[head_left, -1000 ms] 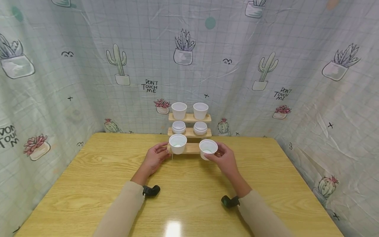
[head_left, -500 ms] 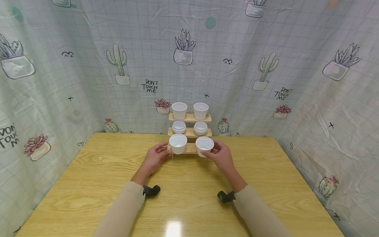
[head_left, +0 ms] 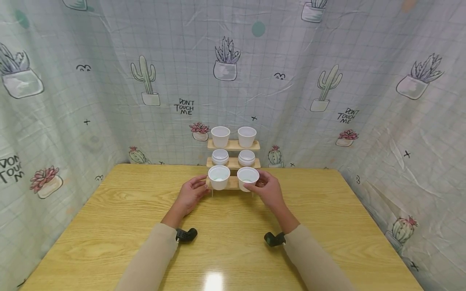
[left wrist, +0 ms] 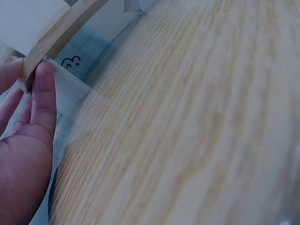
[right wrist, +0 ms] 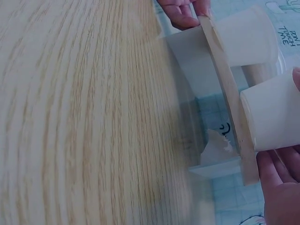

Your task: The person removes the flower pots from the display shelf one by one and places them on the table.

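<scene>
A three-tiered wooden stand (head_left: 234, 184) with clear supports bears white pots. My left hand (head_left: 191, 195) pinches the left end of its lowest board (left wrist: 61, 35), thumb above and fingers below. At the right of that board, my right hand (head_left: 270, 190) holds a white pot (head_left: 248, 173) between thumb and fingers. In the right wrist view, this pot (right wrist: 272, 112) stands upright with its base on the board. Another white pot (head_left: 219, 184) sits at the left of the same board. Pale green shows inside both front pots.
Two shallower white pots (head_left: 220, 157) stand on the middle board, and two taller white pots (head_left: 246, 137) on the top one. The stand is near the back edge of a wooden table (head_left: 138, 210). A cactus-print curtain (head_left: 174, 76) hangs behind and at both sides.
My right hand has brought its pot leftward and slightly back, from the board's right end to a spot on it. The left hand has kept its hold on the board.
</scene>
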### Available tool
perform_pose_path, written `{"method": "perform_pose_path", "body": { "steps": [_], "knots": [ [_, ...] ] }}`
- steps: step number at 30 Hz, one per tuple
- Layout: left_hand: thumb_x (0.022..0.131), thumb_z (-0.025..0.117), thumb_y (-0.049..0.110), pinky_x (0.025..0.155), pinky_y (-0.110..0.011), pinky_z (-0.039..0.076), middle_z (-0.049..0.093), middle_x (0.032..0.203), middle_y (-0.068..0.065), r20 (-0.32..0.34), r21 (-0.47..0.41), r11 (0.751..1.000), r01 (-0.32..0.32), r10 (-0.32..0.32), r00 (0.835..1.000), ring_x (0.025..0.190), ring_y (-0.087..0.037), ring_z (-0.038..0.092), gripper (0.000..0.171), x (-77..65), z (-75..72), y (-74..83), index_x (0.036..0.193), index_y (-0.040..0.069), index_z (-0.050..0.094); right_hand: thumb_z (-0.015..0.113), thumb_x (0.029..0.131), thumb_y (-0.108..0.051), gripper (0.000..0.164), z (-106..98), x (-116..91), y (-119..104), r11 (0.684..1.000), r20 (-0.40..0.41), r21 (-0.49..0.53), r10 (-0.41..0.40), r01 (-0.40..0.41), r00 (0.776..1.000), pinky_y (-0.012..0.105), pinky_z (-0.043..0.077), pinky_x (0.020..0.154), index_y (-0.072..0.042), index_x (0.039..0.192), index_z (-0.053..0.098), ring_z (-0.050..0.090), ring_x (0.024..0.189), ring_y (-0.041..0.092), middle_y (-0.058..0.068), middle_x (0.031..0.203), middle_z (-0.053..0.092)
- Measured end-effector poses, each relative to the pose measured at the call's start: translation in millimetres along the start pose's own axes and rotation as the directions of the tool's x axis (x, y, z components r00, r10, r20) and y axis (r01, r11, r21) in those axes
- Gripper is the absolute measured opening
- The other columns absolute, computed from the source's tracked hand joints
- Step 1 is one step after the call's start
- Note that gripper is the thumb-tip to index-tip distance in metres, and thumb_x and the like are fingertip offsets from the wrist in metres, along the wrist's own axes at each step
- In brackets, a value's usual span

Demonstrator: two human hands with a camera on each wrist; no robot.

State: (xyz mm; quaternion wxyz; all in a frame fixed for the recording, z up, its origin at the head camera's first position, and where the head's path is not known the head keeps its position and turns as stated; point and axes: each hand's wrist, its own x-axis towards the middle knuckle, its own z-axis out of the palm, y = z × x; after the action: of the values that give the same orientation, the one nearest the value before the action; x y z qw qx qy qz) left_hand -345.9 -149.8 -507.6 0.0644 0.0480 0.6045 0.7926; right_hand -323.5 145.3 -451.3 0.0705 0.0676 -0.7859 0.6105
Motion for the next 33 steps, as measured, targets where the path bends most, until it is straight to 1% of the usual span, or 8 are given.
{"method": "perform_pose_path", "body": {
  "steps": [7, 18, 25, 29, 33],
  "knots": [
    [0.101, 0.058, -0.003, 0.090, -0.025, 0.063, 0.066, 0.112, 0.000, -0.001, 0.002, 1.000, 0.004, -0.004, 1.000, 0.098, -0.009, 0.069, 0.051, -0.7, 0.2, 0.1, 0.150, -0.004, 0.042, 0.092, 0.078, -0.026, 0.067, 0.3, 1.8, 3.9, 1.000, 0.002, 0.001, 0.003, -0.003, 1.000, 0.042, 0.058, 0.103, -0.008, 0.136, 0.062, 0.065, 0.123, 0.032, 0.015, 0.134, 0.066],
    [0.101, 0.059, -0.003, 0.092, -0.028, 0.063, 0.066, 0.111, 0.000, -0.005, -0.006, 1.000, -0.010, 0.009, 1.000, 0.097, -0.009, 0.069, 0.051, 0.5, 0.1, -1.7, 0.149, -0.006, 0.043, 0.090, 0.081, -0.025, 0.061, 2.2, 1.5, 5.3, 1.000, -0.011, 0.005, -0.010, 0.010, 1.000, 0.043, 0.057, 0.105, -0.007, 0.133, 0.064, 0.066, 0.123, 0.032, 0.016, 0.132, 0.068],
    [0.101, 0.058, -0.004, 0.094, -0.029, 0.062, 0.065, 0.113, -0.002, 0.001, 0.002, 1.000, -0.008, 0.008, 1.000, 0.097, -0.010, 0.069, 0.051, 0.9, 0.2, -2.6, 0.149, -0.006, 0.042, 0.089, 0.081, -0.025, 0.063, 3.4, 0.7, 7.3, 1.000, -0.015, 0.017, -0.013, 0.013, 1.000, 0.044, 0.057, 0.105, -0.006, 0.135, 0.064, 0.066, 0.123, 0.034, 0.018, 0.132, 0.067],
    [0.100, 0.058, -0.005, 0.093, -0.030, 0.062, 0.067, 0.112, -0.002, -0.002, -0.005, 1.000, -0.007, 0.007, 1.000, 0.097, -0.010, 0.069, 0.050, 0.8, 0.6, -1.1, 0.149, -0.005, 0.044, 0.089, 0.081, -0.025, 0.062, 4.2, 0.5, 6.4, 1.000, -0.023, 0.014, -0.009, 0.010, 1.000, 0.041, 0.058, 0.103, -0.007, 0.135, 0.064, 0.066, 0.122, 0.032, 0.016, 0.132, 0.068],
    [0.100, 0.059, -0.004, 0.093, -0.030, 0.063, 0.067, 0.111, -0.001, 0.000, -0.004, 1.000, -0.007, 0.007, 1.000, 0.096, -0.010, 0.070, 0.051, 0.4, 0.2, 0.6, 0.149, -0.006, 0.043, 0.089, 0.081, -0.026, 0.062, 4.8, 0.8, 5.7, 1.000, -0.024, 0.008, -0.010, 0.011, 1.000, 0.037, 0.059, 0.101, -0.007, 0.135, 0.064, 0.066, 0.121, 0.031, 0.016, 0.131, 0.068]
  ]
}}
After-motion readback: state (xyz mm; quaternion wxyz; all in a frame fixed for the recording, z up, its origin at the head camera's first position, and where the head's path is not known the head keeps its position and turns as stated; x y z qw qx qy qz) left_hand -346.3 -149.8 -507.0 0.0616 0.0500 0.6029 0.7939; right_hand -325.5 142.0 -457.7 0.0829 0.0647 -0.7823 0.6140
